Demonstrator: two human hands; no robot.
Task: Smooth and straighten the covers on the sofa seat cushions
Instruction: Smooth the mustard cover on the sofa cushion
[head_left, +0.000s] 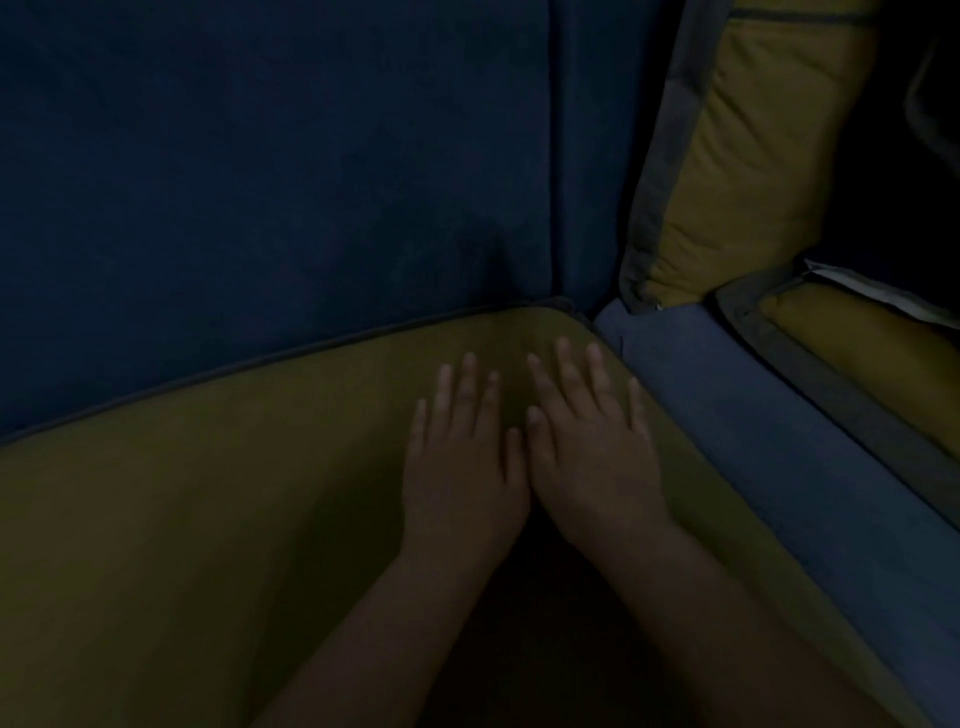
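Left hand (460, 467) and right hand (592, 457) lie flat side by side, fingers straight, holding nothing, on the mustard-yellow fabric seat cushion cover (208, 519) at centre frame.
Around the palms the cover looks smooth, so this cushion seems nearly done; at far right, beyond a blue fabric strip (753, 441), a second mustard seat cushion (872, 364) probably awaits smoothing.

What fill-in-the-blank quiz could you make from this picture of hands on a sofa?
The left hand and right hand rest on the yellow seat cushion with fingers ____.
The sofa back behind the cushion is dark ____.
The hands lie near the cushion's far ____ corner.
Missing words: straight; blue; right.
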